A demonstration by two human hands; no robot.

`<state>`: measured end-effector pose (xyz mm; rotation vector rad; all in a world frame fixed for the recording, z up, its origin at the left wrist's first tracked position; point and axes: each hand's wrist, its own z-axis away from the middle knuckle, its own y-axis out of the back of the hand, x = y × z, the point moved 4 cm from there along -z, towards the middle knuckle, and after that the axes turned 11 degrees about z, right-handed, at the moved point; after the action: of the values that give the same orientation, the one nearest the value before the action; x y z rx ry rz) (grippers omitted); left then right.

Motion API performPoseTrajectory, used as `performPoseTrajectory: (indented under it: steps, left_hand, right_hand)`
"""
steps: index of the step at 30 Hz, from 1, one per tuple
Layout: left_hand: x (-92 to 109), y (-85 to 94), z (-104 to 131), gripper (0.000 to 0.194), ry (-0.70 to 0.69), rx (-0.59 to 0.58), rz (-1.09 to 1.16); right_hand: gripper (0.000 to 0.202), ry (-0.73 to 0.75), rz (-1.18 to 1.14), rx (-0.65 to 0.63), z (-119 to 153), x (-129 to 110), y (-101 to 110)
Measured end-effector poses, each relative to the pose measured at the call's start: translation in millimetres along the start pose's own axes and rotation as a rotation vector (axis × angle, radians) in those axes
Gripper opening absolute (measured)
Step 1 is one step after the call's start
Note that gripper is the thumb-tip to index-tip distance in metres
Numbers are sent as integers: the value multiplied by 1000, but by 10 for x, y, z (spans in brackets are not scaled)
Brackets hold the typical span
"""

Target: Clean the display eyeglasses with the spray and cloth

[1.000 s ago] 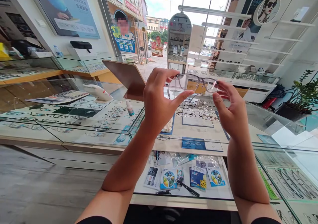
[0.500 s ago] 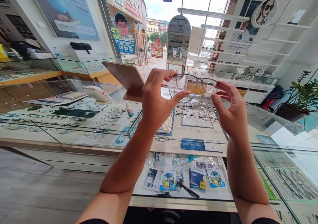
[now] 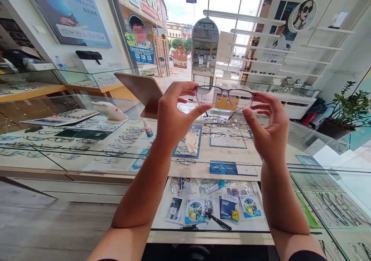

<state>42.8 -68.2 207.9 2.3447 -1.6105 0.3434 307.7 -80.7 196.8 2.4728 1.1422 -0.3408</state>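
Observation:
A pair of eyeglasses (image 3: 222, 91) with a dark upper rim and clear lenses is held up above the glass counter. My left hand (image 3: 177, 112) grips its left end, fingers above and thumb stretched below the lens. At the other end, my right hand (image 3: 268, 126) pinches the frame with the fingertips and keeps the thumb under it. The temples hang down behind the lenses. Under the hands, a pale cloth (image 3: 191, 143) lies on a blue-edged tray, and several more glasses rest on the counter.
An open drawer (image 3: 210, 236) in front holds leaflets and a black pen (image 3: 218, 220). A tilted tablet-like mirror (image 3: 140, 91) and a small bottle (image 3: 147, 128) stand left. Glass display cases (image 3: 327, 203) flank both sides; a potted plant (image 3: 337, 114) is far right.
The eyeglasses have turned more level and face-on between my hands. My left hand has shifted slightly left, and the hands are a little farther apart. The view has moved slightly.

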Motion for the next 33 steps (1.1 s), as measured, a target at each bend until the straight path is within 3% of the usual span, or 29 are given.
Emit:
performPoseTrajectory:
  steps: [7,14,18,25,33]
  left_hand:
    - [-75,4,-8,60,-6,-18,14]
    - [-80,5,-6,54,20,-22,4]
    - [-17,-8,1,57,5,17,-30]
    - [210,-40,23,49,-148,76,-156]
    - [192,-54,38,55,-172,70,-141]
  right_hand:
    - [42,33,53,12,7,-42,6]
    - [40,2,47,-11,2,-37,-4]
    - [41,2,29,-24,0,-8,-5]
    - [41,-2,44,-92,1,43,-43]
    - [43,-25,19,-108,2,67,-52]
